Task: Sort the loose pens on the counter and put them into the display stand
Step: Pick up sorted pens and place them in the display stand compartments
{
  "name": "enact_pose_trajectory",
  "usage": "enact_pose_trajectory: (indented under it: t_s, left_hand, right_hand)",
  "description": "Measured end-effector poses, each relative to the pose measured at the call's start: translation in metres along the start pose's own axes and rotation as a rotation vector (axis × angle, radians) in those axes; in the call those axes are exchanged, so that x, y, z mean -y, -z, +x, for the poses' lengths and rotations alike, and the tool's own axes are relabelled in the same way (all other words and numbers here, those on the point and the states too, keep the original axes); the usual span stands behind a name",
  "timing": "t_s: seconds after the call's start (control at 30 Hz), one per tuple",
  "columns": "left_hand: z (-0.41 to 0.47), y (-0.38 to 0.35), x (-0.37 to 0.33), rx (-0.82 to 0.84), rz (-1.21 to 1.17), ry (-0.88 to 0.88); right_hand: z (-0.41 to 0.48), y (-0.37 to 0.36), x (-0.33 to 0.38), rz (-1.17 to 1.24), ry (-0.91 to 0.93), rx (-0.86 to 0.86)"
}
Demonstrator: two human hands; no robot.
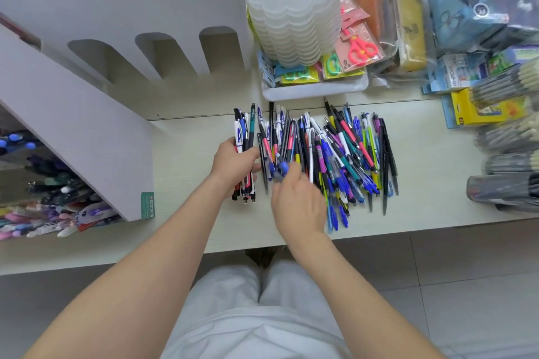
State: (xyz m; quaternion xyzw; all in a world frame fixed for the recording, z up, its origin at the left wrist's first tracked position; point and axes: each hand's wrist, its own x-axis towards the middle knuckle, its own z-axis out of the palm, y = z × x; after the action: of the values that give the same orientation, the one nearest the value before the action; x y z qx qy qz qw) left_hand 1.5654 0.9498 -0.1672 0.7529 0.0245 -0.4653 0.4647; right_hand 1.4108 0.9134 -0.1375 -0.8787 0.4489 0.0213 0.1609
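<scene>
Early in sorting: left hand (233, 161) grips a pen bundle (243, 130), right hand (298, 202) pinches a blue pen (281, 168), a large pile (345, 154) lies unsorted on the tabletop (431, 183).

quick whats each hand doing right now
left hand: grips a bundle of pens.
right hand: pinches a blue pen at the loose pile, slightly blurred.

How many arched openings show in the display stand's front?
3, in a row: left opening, middle opening, right opening. Others may be hidden behind the slanted side panel.
</scene>
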Motion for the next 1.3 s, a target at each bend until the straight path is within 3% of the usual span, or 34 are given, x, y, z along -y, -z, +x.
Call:
enact_pose_trajectory:
  t_s: [0.1, 0.3, 0.47, 0.57, 0.7, 0.83, 0.97, 1.1, 1.2, 1.3]
  left_hand:
    - [-0.003, -0.012, -0.001, -0.007, 0.041, -0.041]
    - [-0.009, -0.019, -0.002, -0.069, 0.254, -0.144]
    - [-0.022, -0.01, -0.005, -0.183, 0.258, -0.202]
    - [-0.041, -0.006, -0.015, 0.019, 0.135, -0.173]
    - [-0.075, -0.003, -0.031, 0.418, 0.149, -0.134]
    - [-0.098, 0.0, -0.036, 0.551, 0.073, -0.065]
    - [-0.119, 0.003, -0.04, 0.501, -0.102, -0.064]
    - [-0.138, -0.001, -0.049, 0.292, -0.198, -0.127]
    - [-0.151, -0.002, -0.06, 0.028, -0.372, -0.262]
    - [-0.172, 0.0, -0.07, -0.169, -0.466, -0.417]
  right_hand:
    - [0.025, 0.021, -0.028, 0.08, -0.082, -0.211]
    - [0.057, 0.009, -0.081, -0.092, -0.127, -0.023]
    - [0.047, 0.014, -0.078, -0.093, -0.147, -0.148]
    - [0.04, 0.03, -0.059, 0.196, -0.032, -0.205]
    - [0.049, 0.069, -0.013, 1.022, -0.144, 0.163]
    - [0.066, 0.077, -0.004, 1.052, -0.067, 0.11]
    - [0.054, 0.088, 0.01, 1.137, -0.006, 0.285]
    - [0.031, 0.099, 0.026, 1.133, 0.074, 0.308]
    - [0.024, 0.106, 0.027, 1.303, -0.231, 0.402]
    - [0.0, 0.113, 0.028, 1.433, -0.51, 0.79]
